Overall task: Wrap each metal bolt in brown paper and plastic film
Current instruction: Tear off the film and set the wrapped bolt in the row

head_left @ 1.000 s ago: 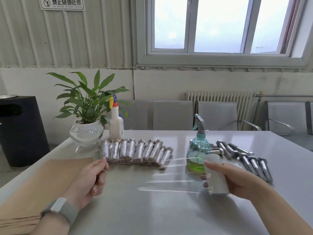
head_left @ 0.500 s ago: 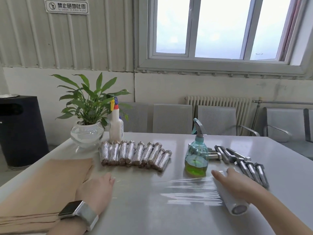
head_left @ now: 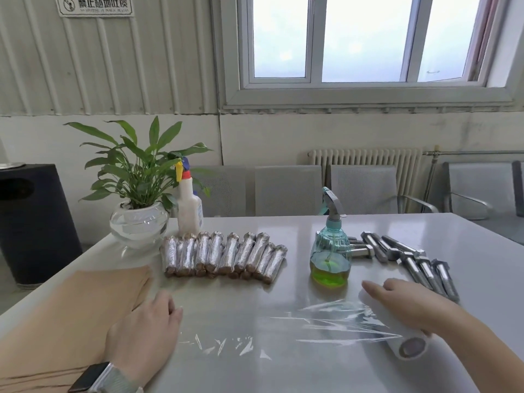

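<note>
**A:** From the head camera, why is the left hand flat on the table?

**B:** I judge it pins the free end of the plastic film. Its fingers lie nearly straight, palm down, grasping nothing; it presses rather than grips. The right hand rests on top of the film roll, fingers loosely spread over it, not curled around it. The sheet lies stretched between the two hands, likely so that it stays taut and smooth.

**A:** Where are the bolts?

**B:** The bare metal bolts lie in a loose fan at the right, just beyond the right hand. The wrapped bolts sit in a tight row at centre-left, kept well apart from the bare ones. The brown paper lies at the left edge, partly under the left wrist.

**A:** Any containers?

**B:** A clear teal spray bottle holds green liquid, perhaps a third full. A white spray bottle is opaque, so I cannot tell its level. The glass bowl holds the plant in what looks like water.
</note>
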